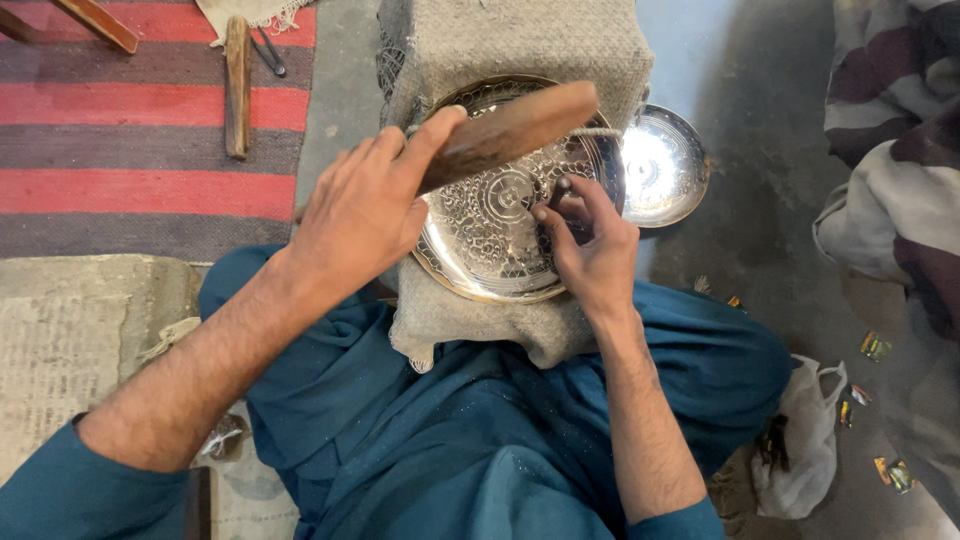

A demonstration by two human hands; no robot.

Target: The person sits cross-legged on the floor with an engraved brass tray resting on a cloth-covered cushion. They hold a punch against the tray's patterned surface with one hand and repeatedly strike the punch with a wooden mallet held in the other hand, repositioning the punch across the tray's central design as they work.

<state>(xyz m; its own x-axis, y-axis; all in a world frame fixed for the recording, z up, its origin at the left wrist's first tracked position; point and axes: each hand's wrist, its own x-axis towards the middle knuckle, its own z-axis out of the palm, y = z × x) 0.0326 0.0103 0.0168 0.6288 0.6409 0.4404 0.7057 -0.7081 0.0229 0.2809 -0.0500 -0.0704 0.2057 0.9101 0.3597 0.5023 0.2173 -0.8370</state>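
Lying far left on the striped rug (120, 150), a wooden stick (237, 88) sits beside dark pincers (268, 50). My left hand (365, 215) is closed around a smooth wooden mallet (510, 130) above the engraved round metal plate (490, 235) on coarse sacking (500, 45). My right hand (590, 245) pinches a small tool, mostly hidden, against the plate. A shiny bowl (665, 165) sits partly behind.

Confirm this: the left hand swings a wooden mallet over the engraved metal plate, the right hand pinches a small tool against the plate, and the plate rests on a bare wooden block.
One thing is off. The engraved metal plate rests on a grey cloth-covered support, not a bare wooden block, as the head view shows. The rest holds: the left hand grips the wooden mallet over the plate, and the right hand pinches a small tool against it.
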